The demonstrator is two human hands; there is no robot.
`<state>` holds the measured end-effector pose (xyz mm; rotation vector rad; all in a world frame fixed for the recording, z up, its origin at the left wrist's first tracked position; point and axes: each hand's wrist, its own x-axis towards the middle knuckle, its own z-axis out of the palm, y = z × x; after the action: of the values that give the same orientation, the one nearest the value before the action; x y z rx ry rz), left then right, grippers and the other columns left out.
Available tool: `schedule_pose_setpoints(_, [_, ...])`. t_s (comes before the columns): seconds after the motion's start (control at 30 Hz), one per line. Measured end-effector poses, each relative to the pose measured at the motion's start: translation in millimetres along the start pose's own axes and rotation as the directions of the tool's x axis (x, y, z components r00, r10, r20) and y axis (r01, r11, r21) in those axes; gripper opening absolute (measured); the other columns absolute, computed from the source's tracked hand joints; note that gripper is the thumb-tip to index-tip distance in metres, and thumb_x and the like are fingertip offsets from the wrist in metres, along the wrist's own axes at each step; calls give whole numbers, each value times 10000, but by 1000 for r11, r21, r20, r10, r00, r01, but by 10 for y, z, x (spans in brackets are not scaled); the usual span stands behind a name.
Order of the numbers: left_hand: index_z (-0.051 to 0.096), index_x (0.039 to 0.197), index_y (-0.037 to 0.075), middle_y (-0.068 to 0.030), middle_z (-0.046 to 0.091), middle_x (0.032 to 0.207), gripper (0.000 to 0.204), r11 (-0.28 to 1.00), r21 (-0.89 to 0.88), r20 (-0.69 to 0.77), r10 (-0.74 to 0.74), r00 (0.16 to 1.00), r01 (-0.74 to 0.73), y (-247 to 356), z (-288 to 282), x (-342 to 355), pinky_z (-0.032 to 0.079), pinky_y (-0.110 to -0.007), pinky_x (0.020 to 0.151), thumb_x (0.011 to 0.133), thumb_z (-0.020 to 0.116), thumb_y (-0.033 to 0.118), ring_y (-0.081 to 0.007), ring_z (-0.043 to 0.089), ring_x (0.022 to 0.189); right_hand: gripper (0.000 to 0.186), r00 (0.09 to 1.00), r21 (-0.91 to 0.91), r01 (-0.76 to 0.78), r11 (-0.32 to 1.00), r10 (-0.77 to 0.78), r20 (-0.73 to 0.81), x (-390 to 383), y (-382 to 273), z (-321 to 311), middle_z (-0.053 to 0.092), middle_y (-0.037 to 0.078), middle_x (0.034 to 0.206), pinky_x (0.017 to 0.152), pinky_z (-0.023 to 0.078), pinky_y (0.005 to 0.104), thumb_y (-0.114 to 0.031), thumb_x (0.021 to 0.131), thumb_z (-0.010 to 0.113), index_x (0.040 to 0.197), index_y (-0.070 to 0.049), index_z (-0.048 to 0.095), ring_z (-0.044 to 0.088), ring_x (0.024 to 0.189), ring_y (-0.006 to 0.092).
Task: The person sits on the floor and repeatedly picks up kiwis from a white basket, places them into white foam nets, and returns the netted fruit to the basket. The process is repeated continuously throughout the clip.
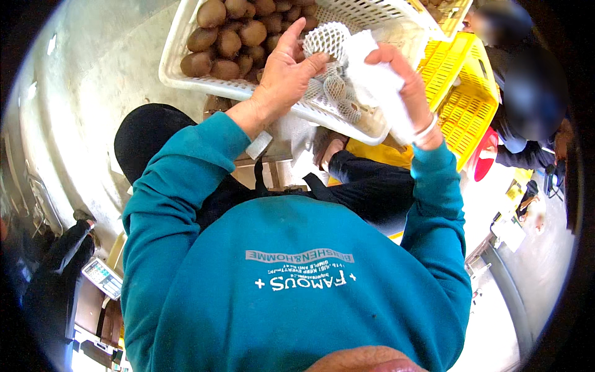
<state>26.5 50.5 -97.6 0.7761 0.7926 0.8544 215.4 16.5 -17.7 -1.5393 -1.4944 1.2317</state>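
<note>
My left hand (280,80) is over the white crate (176,71), thumb and fingers closed at the side of a kiwifruit in a white foam net sleeve (326,42). Just right of it, my right hand (409,84) grips a bunch of white foam net sleeves (375,77), partly blurred, that trails down toward the wrist. Brown kiwifruit (228,42) without sleeves are heaped in the crate's left part. Under my hands, more netted kiwifruit (335,88) lie in its right part.
Yellow crates (468,93) stand to the right of the white one. Beyond them sits another person (533,93), and a red round object (484,155) is close by. At lower left, a device with a keypad (102,279) stands near a person's dark-clothed leg (52,279).
</note>
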Motion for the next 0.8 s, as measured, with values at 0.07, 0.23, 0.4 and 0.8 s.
schedule_pose_setpoints(0.07, [236,1391,30,-84,554,1122,649,997,-69,-7,45,999,-45,33,60,1,485,-262,830,855,601,53,-141,555,961,331,938,-379,300,875,-343,-50,-51,-85,193,519,161,1071,847,429,374,-72,667,717,963,-111,574,508,1035,347])
schedule_pose_setpoints(0.23, [350,1322,7,-76,557,1119,574,991,-53,75,130,989,-126,222,192,-75,479,-242,820,810,606,-39,-124,563,947,354,831,-612,290,736,-511,-221,-105,-175,374,541,165,1020,766,467,373,-103,626,745,941,-99,586,546,924,352])
schedule_pose_setpoints(0.4, [383,1290,11,-60,542,1104,568,964,-33,129,265,956,-263,224,218,-160,480,-240,819,777,613,-76,-102,549,954,358,718,-696,302,652,-636,-284,-219,-188,454,562,139,879,665,478,381,-95,587,757,906,-86,595,572,781,338])
schedule_pose_setpoints(0.8, [382,1299,10,-62,537,1166,544,942,-52,143,335,931,-331,398,343,-211,455,-268,907,813,624,-19,-129,530,1043,378,648,-330,314,890,-455,-611,-218,-309,436,571,78,909,704,480,282,37,650,664,998,-34,534,589,824,180])
